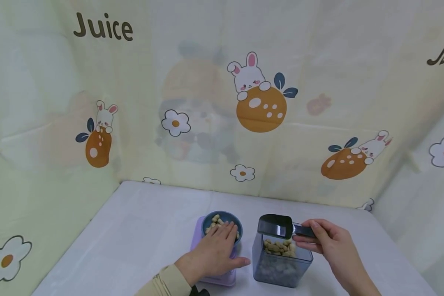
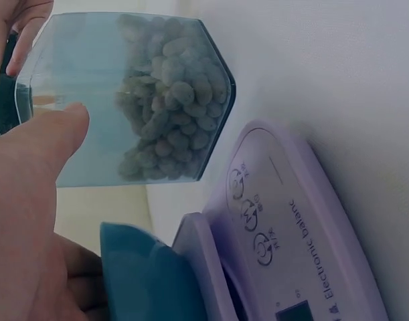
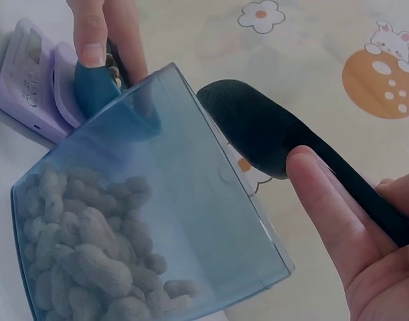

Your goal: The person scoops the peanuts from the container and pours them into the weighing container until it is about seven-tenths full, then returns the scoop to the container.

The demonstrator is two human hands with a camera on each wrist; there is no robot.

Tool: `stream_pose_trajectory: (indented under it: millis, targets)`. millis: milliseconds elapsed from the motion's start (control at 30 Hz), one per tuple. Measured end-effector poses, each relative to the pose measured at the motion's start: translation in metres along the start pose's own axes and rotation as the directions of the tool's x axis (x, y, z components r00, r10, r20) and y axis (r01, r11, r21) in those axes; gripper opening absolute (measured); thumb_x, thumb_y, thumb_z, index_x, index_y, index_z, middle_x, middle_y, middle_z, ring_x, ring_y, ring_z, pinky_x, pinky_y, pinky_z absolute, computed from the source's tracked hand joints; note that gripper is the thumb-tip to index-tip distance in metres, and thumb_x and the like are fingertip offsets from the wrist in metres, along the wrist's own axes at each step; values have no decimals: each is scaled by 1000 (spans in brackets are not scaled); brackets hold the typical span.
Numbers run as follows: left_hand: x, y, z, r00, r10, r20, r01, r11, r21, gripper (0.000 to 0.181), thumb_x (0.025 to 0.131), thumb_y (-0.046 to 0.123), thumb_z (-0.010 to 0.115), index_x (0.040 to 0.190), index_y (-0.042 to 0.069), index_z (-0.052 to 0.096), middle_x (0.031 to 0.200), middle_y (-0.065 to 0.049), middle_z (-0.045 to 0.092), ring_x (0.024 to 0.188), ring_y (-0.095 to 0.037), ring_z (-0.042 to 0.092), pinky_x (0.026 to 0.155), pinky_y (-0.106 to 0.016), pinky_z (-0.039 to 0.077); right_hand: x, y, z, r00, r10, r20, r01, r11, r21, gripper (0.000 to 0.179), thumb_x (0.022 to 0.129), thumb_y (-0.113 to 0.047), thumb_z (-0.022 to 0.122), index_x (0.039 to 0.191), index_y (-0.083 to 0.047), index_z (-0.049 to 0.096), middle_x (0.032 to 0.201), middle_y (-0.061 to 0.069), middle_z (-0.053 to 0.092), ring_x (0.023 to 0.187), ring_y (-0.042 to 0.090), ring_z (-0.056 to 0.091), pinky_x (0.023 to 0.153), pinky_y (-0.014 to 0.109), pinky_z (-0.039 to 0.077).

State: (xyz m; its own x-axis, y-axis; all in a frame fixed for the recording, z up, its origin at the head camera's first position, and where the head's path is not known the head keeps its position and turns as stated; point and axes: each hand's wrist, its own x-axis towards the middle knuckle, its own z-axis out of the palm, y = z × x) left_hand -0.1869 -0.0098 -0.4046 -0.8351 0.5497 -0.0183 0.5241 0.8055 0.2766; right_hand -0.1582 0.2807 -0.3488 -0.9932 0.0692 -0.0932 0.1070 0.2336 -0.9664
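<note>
My left hand [image 1: 215,251] lies over a small blue bowl [image 2: 147,274], its fingers extended across the peanuts [image 1: 216,219] inside and the thumb spread to the side. The bowl sits on a lilac electronic scale [image 2: 284,200], whose buttons show in the left wrist view. To the right, my right hand [image 1: 341,246] holds a black scoop [image 3: 248,124] by its handle, thumb on one side and fingers on the other. The scoop's head is over the rim of a clear bluish container [image 3: 191,174]. Peanuts [image 3: 90,261] fill the container's lower part.
A white cloth covers the table [image 1: 126,242]. Behind it hangs a cream curtain [image 1: 140,82] printed with rabbits, oranges and flowers. The container stands close beside the scale, on its right. A small dark object [image 1: 200,292] shows near the left sleeve.
</note>
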Motion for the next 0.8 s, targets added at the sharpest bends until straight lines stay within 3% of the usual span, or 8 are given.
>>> stream_pose_trajectory:
  millis: [367, 600, 800]
  targets:
    - [5, 5, -8, 999, 36, -12, -37, 997, -62, 100, 90, 76, 44, 158, 6, 23, 166, -8, 21, 154, -22, 19, 124, -48, 21, -4, -2, -16, 999, -29, 15, 29, 999, -28, 42, 108, -23, 40, 134, 10, 47, 113, 12, 68, 98, 23, 75, 86, 31, 58]
    - [12, 16, -12, 996, 84, -20, -86, 994, -69, 102, 89, 80, 37, 159, 9, 19, 166, -6, 19, 154, -21, 18, 124, -45, 23, -5, -6, -22, 999, -22, 26, 24, 997, -67, 43, 108, -24, 41, 134, 9, 49, 121, 16, 63, 101, 21, 74, 88, 31, 58]
    - [17, 27, -15, 993, 116, -28, -117, 991, -62, 99, 91, 79, 32, 159, 8, 18, 166, -7, 18, 154, -21, 18, 123, -44, 24, -8, -9, -23, 997, -72, 18, 74, 989, -127, 41, 108, -22, 42, 131, 10, 51, 123, 20, 61, 97, 16, 74, 86, 30, 58]
